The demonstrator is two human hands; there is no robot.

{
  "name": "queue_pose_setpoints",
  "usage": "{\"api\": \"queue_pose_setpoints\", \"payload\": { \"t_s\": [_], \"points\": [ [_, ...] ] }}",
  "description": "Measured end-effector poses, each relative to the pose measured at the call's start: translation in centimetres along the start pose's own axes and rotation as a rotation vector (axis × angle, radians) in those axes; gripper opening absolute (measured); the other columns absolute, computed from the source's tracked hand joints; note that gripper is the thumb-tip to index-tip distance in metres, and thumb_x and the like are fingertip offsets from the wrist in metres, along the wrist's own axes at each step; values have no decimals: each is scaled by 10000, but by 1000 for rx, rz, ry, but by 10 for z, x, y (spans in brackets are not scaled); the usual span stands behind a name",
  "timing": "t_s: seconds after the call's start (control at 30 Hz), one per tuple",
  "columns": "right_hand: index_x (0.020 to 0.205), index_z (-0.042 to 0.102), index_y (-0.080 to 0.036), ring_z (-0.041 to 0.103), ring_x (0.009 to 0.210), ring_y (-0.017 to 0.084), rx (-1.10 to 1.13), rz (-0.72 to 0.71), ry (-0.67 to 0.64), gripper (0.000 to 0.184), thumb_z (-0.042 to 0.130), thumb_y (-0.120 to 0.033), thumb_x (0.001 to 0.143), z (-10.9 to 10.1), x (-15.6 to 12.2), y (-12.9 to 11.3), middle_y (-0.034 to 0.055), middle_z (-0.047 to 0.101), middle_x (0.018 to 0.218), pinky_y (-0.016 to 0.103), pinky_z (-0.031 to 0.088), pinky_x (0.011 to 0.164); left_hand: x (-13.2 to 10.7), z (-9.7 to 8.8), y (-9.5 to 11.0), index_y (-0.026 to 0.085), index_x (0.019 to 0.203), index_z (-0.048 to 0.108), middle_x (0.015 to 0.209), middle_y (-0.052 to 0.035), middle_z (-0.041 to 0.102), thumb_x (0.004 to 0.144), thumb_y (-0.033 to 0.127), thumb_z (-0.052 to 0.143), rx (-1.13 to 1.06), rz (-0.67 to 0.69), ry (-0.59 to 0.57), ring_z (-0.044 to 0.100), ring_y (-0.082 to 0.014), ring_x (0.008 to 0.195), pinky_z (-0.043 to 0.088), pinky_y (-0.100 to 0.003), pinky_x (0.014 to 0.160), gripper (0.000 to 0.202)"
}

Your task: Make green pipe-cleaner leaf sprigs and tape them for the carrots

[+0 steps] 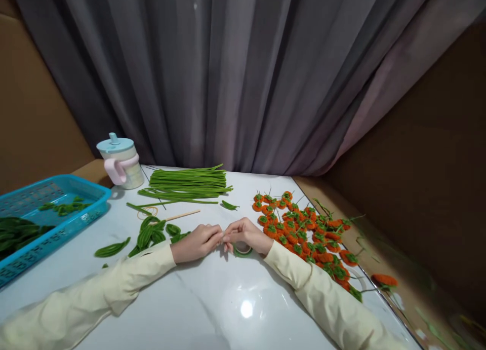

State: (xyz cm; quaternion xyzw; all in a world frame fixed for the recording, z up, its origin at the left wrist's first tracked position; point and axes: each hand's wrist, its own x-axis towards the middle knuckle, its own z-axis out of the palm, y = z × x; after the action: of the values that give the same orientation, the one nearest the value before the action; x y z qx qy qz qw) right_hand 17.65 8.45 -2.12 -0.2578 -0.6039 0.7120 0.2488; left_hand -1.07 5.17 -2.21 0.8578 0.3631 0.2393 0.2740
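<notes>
My left hand (199,242) and my right hand (246,235) meet at the fingertips over the white table (212,309). Both are closed in a pinch, and whatever sits between the fingers is too small or hidden to make out. Just beneath my right hand lies a roll of green tape (242,251), partly covered by it. Fuzzy green leaves (148,233) are piled beside my left hand, with a single leaf (112,248) farther left. To the right of my right hand spreads a heap of fuzzy orange pieces with green tops (292,233) and thin wire ends.
Green fuzzy stems (188,182) lie bundled at the back, near a thin wooden stick (183,215). A lidded cup (132,175) stands back left, behind a blue basket (100,200) holding green pieces. Grey curtain (228,86) hangs behind. One orange piece (385,280) lies past the right edge.
</notes>
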Motion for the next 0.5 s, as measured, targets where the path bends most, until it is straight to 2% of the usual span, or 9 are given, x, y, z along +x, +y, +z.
{"api": "queue_pose_setpoints", "payload": {
  "t_s": [0.17, 0.3, 0.5],
  "points": [
    [686, 674, -68, 513, 424, 96, 4, 99, -215, 263, 781, -303, 638, -4, -7, -2, 14, 603, 517, 232, 435, 510, -11, 8, 6, 174, 783, 510, 705, -26, 532, 927, 252, 287, 9, 103, -63, 510, -130, 627, 394, -225, 602, 278],
    [690, 673, -66, 501, 413, 89, -3, 145, -280, 224, 762, -262, 632, -7, -7, -2, 7, 592, 502, 214, 413, 476, -15, 15, 8, 177, 772, 473, 680, -29, 494, 908, 181, 305, 53, 196, -34, 495, -146, 666, 411, -229, 607, 217],
    [637, 655, -73, 514, 401, 98, -32, 159, -347, 124, 699, -190, 628, -6, -7, 4, 7, 585, 468, 192, 388, 423, -19, 22, 12, 198, 686, 383, 623, -20, 462, 892, 149, 312, 92, 278, -8, 458, -148, 614, 399, -243, 580, 223]
  ]
}}
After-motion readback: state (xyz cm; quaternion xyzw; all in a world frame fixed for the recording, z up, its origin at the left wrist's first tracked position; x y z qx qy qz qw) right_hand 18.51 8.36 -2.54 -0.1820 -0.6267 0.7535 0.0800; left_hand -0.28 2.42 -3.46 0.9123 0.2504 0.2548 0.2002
